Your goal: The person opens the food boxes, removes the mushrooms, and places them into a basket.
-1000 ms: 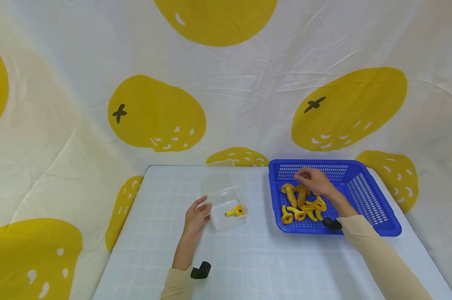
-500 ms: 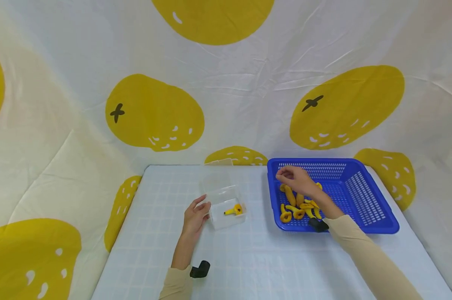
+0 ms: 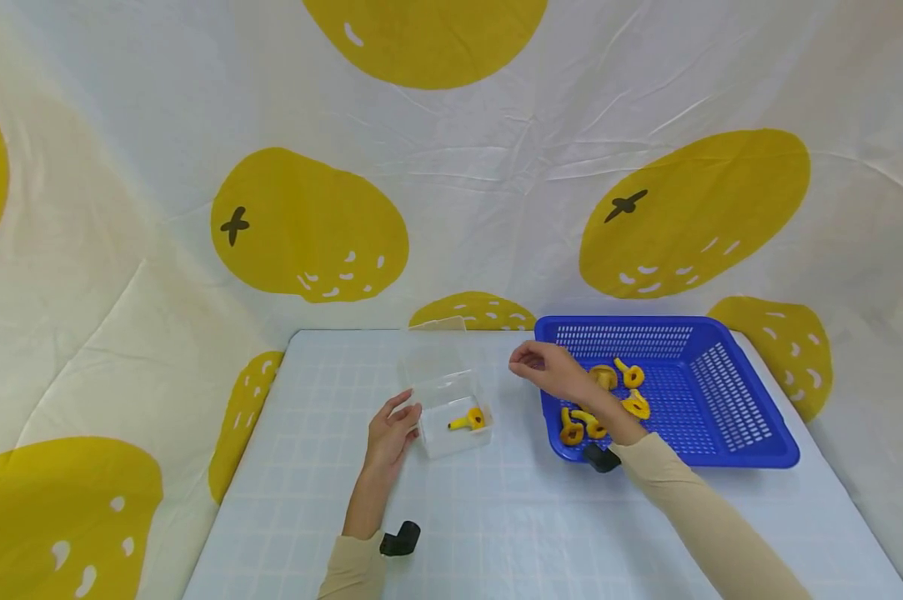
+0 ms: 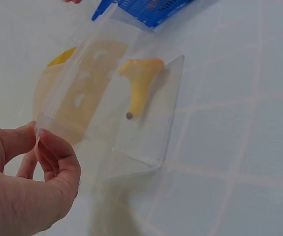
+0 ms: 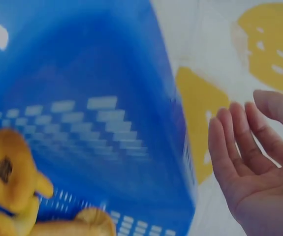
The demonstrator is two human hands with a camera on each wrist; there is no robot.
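A clear plastic box [image 3: 459, 448] with a raised hinged lid [image 3: 430, 364] stands on the table. One yellow mushroom [image 4: 141, 83], dark at its stem end, lies inside it. My left hand [image 3: 389, 435] pinches the left edge of the box between thumb and fingertips. Past the left rim of the blue basket [image 3: 721, 458], my right hand [image 3: 552, 369] is in the air. Its fingers [image 5: 220, 147] are loosely bent, and nothing is between them and the thumb. Several yellow and brownish mushrooms [image 3: 634, 405] lie in the basket, some hidden behind the right forearm.
The slotted blue basket fills the right back of the table [image 3: 496, 533], which has a pale checked cover. A white cloth with yellow fruit prints [image 3: 312, 225] hangs behind. Black wrist cameras [image 3: 401, 538] sit on both sleeves.
My right hand has travelled left from above the basket to beyond its left rim, uncovering mushrooms at the back. My left hand and the box have stayed in place.
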